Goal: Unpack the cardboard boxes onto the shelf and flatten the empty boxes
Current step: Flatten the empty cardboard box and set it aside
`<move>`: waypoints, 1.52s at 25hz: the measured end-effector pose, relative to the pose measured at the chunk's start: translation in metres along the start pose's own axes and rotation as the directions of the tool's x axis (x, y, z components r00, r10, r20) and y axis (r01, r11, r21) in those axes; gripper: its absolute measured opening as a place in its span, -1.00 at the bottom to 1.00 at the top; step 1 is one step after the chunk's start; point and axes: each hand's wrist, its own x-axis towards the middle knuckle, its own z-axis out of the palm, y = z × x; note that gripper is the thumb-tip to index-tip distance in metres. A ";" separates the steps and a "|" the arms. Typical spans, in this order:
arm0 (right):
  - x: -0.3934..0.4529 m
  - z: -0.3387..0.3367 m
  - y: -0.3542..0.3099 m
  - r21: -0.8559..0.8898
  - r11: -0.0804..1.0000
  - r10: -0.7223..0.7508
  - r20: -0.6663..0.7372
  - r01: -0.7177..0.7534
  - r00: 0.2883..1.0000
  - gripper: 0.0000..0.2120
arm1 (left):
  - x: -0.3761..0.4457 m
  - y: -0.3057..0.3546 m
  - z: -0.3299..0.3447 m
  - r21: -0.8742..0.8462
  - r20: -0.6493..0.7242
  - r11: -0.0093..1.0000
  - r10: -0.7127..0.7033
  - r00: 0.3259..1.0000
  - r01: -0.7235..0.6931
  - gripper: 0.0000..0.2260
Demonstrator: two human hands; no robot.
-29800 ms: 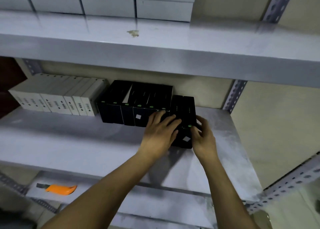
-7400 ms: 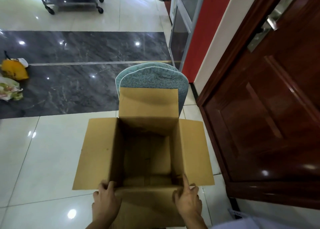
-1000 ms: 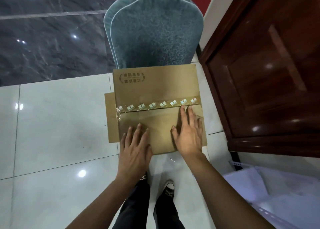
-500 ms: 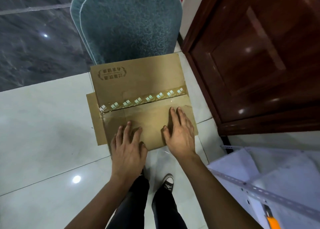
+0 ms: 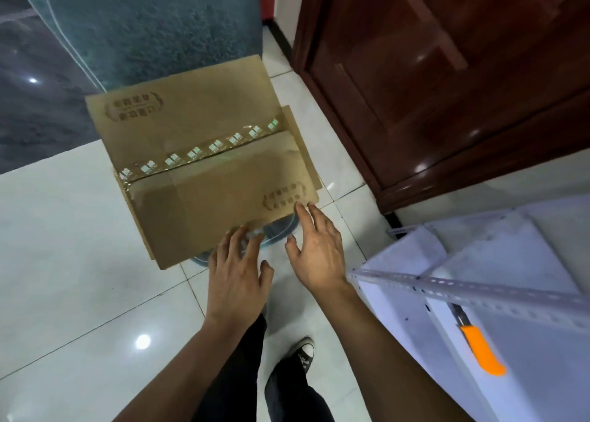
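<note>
The cardboard box [image 5: 204, 163] lies flattened on the glossy white floor tiles [image 5: 64, 262], a dull brown slab with soft creased edges, a strip of clear printed tape across its middle and a stamped emblem at its far left and near right corners. Its far edge overlaps a fuzzy teal mat [image 5: 153, 22] with a rounded outline; a sliver of another teal piece peeks from under its near edge.

Both hands hover at the near edge of the cardboard, fingers spread and relaxed, grasping nothing. The left hand [image 5: 238, 271] has its fingertips over the near edge of the slab, though I cannot tell whether they touch it. The right hand [image 5: 316, 249] reaches toward the near right corner, its longest fingertips at the stamped emblem.

To the right stands a polished dark wooden door [image 5: 447, 70]. Nearer, a white metal shelf [image 5: 526, 341] with a perforated angle rail carries an orange-handled cutter [image 5: 479, 348]. Below, dark trousers and a black canvas shoe [image 5: 303, 354] show.
</note>
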 end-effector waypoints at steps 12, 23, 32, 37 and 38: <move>-0.142 0.014 0.148 0.041 0.986 0.165 -0.059 -0.163 0.985 -0.42 | -0.104 0.103 0.084 -0.054 0.084 0.975 0.218 0.972 -0.214 -0.55; -0.222 0.021 0.287 0.065 0.956 0.292 -0.279 -0.285 0.915 -0.50 | -0.155 0.178 0.154 -0.138 0.135 0.923 0.376 0.917 -0.358 -0.56; -0.219 0.000 0.365 0.015 0.907 0.393 -0.396 -0.422 0.830 -0.61 | -0.163 0.198 0.170 -0.148 0.148 0.907 0.413 0.898 -0.393 -0.64; -0.210 0.004 0.383 -0.015 0.886 0.424 -0.376 -0.463 0.824 -0.61 | -0.164 0.200 0.161 -0.158 0.109 0.901 0.422 0.900 -0.403 -0.70; -0.208 0.005 0.384 -0.021 0.882 0.429 -0.377 -0.471 0.821 -0.61 | -0.163 0.199 0.159 -0.155 0.106 0.903 0.419 0.902 -0.401 -0.70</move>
